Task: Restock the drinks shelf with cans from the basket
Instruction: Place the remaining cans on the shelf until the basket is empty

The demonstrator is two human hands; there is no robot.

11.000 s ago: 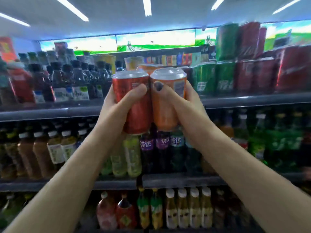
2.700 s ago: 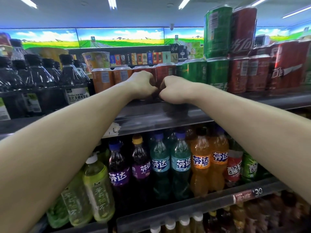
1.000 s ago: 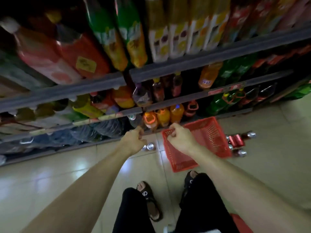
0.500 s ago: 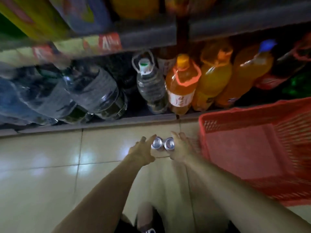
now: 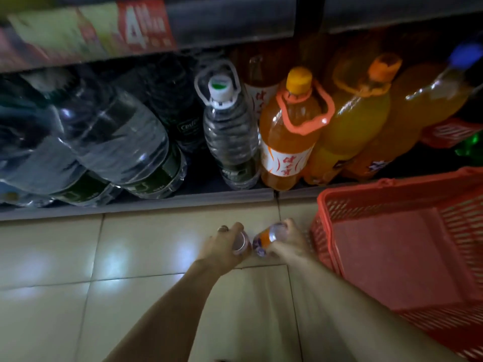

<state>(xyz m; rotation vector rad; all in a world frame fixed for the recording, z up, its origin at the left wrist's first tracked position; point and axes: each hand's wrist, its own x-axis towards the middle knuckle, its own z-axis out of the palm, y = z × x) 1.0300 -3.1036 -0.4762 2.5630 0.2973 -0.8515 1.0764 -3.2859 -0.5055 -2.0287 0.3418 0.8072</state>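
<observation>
Low over the tiled floor, my left hand [image 5: 222,245] grips a can [image 5: 240,241] whose silver end faces me; its colour is mostly hidden by my fingers. Right beside it, my right hand [image 5: 288,240] grips an orange can [image 5: 265,237], tilted with its end toward the left can. The two cans nearly touch. The red plastic basket [image 5: 324,231] stands on the floor just right of my right hand, and its visible inside holds nothing.
The bottom shelf [image 5: 183,199] runs across just beyond my hands, holding large water bottles [image 5: 230,131] on the left and big orange drink bottles [image 5: 290,131] on the right. A price strip [image 5: 130,24] hangs above. Pale floor tiles [image 5: 65,296] spread to the left.
Half a second ago both hands were reaching around two cans standing on the floor; now each hand has closed round one can and tilted it up off the tiles.
</observation>
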